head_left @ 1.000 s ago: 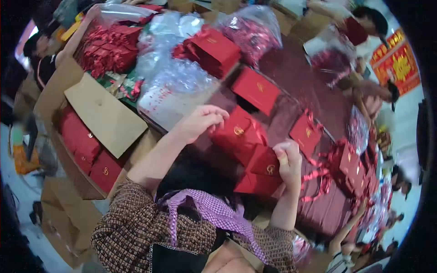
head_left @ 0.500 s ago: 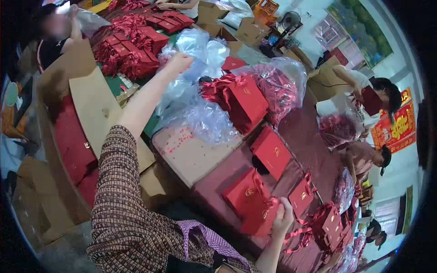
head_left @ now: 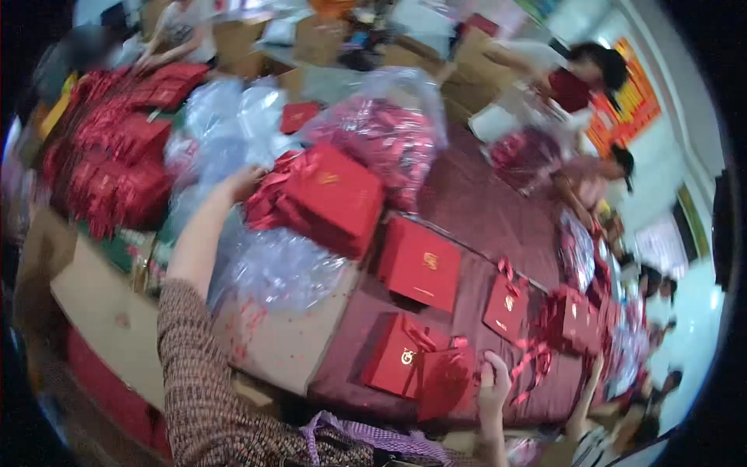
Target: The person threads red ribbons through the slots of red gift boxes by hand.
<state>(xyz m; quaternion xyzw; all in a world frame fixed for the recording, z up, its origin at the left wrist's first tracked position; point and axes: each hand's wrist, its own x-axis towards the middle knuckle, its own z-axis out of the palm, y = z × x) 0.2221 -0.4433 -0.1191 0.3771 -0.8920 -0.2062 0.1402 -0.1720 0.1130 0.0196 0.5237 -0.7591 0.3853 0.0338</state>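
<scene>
My left hand (head_left: 247, 184), blurred, reaches over the table to the ribbon side of a stack of red gift bags (head_left: 342, 202); how its fingers are set does not show. Crumpled clear plastic bags (head_left: 276, 268) lie under and beside that forearm. Near the front edge, my right hand (head_left: 495, 381) has its fingers curled at the side of a tilted red gift bag (head_left: 447, 383). This bag overlaps another red bag (head_left: 385, 362) with a gold emblem. Behind them lies a larger red bag (head_left: 420, 263), and a smaller red bag (head_left: 507, 310) with ribbon is to the right.
Heaps of red ribboned bags (head_left: 117, 183) cover the far left. A clear sack of red items (head_left: 381, 136) stands behind the stack. A cardboard flap (head_left: 109, 311) edges the left side. Several co-workers surround the table, one person's arm (head_left: 587, 397) close on my right.
The view has swung, shifting the far things leftward. My left hand has come back from above the plastic bags to the ribbons of the stack. My right hand stays by the tilted bag.
</scene>
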